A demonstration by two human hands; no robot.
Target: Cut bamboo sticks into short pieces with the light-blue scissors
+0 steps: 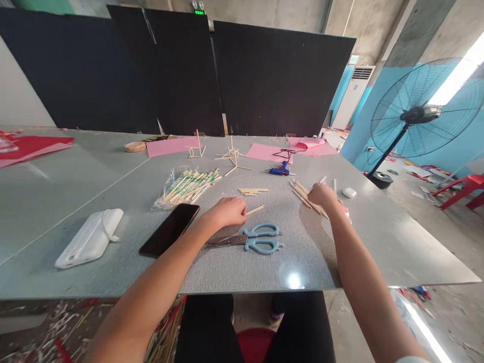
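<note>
A short wooden stick [255, 209] was pinched between the fingertips of the left hand [226, 212], its free end pointing right and resting low over the grey table [75, 191]. The remaining fingers of that hand were curled in, pressed together. The right hand [321, 195] was laid on a loose bundle of long sticks [305, 196] to the right; its fingers were bent down onto the bundle, but whether any stick was actually gripped could not be told from this angle.

Just in front of the left hand, blue-handled scissors [251, 240] were seen lying flat with blades shut and pointing left. A dark phone [170, 229] was placed face up beside the left forearm, and a white pouch [89, 238] lay further left. A clear bag of packed chopsticks [188, 186] was set beyond the left hand. Between the hands and a little further back, a small stack of cut stick pieces [253, 191] was arranged. A blue glue gun [279, 170] with a black cord was lying behind it, near pink paper sheets [264, 151]. Two small stick frames [230, 156] were stood toward the table's far edge. A small white case [349, 192] lay just right of the right hand. A large floor fan [423, 113] was seen at the right.
</note>
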